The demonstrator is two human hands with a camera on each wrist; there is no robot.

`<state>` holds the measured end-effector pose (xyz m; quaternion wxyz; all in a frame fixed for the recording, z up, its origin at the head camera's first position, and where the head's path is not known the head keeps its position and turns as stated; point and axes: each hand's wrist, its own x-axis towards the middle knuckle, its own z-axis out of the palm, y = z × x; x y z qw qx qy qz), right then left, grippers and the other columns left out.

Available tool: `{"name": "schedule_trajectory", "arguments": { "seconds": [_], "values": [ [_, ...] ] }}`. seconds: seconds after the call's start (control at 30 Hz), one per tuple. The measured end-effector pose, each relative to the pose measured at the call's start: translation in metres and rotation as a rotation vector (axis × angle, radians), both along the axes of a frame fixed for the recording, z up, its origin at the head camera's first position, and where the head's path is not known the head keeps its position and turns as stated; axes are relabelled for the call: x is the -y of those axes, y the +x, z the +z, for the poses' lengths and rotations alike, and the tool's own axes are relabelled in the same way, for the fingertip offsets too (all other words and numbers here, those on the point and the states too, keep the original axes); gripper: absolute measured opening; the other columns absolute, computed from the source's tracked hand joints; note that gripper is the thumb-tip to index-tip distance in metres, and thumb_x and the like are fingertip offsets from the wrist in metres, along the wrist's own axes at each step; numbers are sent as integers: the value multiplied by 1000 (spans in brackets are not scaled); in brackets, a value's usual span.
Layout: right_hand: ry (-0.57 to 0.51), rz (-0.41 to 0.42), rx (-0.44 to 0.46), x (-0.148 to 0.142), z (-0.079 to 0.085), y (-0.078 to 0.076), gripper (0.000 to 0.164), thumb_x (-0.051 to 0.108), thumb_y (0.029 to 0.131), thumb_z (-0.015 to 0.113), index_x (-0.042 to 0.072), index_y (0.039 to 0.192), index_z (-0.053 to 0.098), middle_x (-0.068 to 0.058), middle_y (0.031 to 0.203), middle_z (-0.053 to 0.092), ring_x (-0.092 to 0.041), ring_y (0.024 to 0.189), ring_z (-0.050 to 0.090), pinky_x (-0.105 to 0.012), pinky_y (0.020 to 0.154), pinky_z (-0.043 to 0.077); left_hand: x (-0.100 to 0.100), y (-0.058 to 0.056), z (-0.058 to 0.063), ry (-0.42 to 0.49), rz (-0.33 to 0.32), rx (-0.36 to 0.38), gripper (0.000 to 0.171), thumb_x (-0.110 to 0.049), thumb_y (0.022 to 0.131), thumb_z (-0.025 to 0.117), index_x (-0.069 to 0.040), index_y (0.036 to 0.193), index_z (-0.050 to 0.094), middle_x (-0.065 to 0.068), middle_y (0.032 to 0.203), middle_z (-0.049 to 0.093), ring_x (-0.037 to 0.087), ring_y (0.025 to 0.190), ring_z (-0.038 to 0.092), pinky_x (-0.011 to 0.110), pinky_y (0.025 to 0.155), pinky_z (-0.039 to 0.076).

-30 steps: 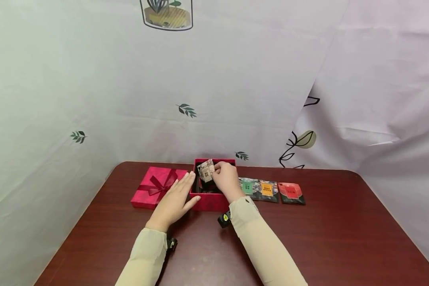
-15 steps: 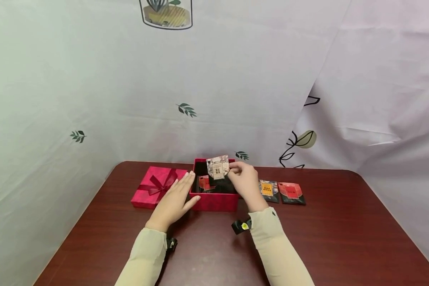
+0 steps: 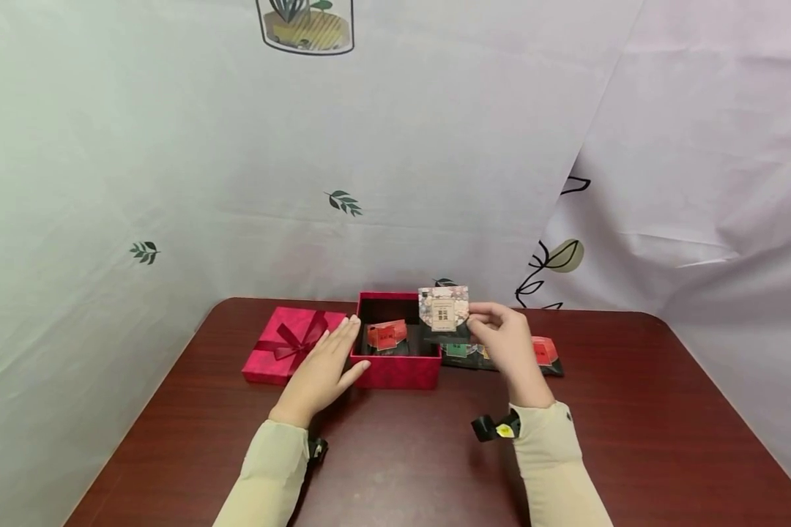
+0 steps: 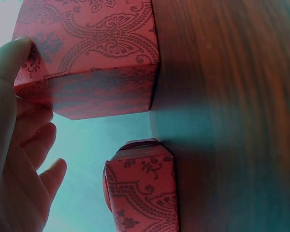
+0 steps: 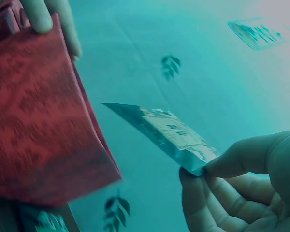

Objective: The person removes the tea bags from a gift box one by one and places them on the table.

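Sachet aloft by the red box's right side, left of the right hand; near-square, no clear long axis. Right fingers closed, pinching its right edge. Left hand farther off, fingers extended, gripping nothing, at the box's left side.

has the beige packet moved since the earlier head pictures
Yes, rightward: in the head view, the beige packet, pinched by the right hand, has gone from the left part of the open red box to overlapping its right edge.
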<state>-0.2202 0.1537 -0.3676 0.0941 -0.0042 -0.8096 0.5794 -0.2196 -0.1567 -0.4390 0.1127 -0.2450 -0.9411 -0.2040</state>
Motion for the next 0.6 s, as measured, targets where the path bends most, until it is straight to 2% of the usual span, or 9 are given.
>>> {"name": "schedule_trajectory", "arguments": {
  "seconds": [0.2,0.33,0.47,0.6],
  "values": [
    [4,-12,61,-24,4,4,31,8,98,62,-2,127,67,-18,107,72,-15,79,72,-24,69,57,-1,0,-2,14,-8,-7,78,-40,98,66,-1,158,33,15,163,32,34,151,28,52,122,23],
    [-5,2,87,-35,5,5,34,8,99,60,-4,130,64,-18,110,72,-10,78,70,-25,72,60,-1,0,-2,9,-6,-5,78,-41,98,65,-1,157,33,15,163,31,33,151,27,52,122,23],
    [-35,-6,123,-46,4,4,37,10,99,61,-4,133,61,-10,105,73,-5,75,69,-24,70,59,-1,-1,-1,3,-9,-8,79,-41,98,66,-1,157,33,15,163,31,34,151,28,53,121,24],
    [-67,4,176,-57,0,2,40,10,99,61,-4,136,59,-2,99,73,-7,72,68,-24,68,59,0,-1,-1,8,-6,1,79,-41,97,66,-2,158,33,15,163,31,33,151,27,53,121,24]
  ]
}}
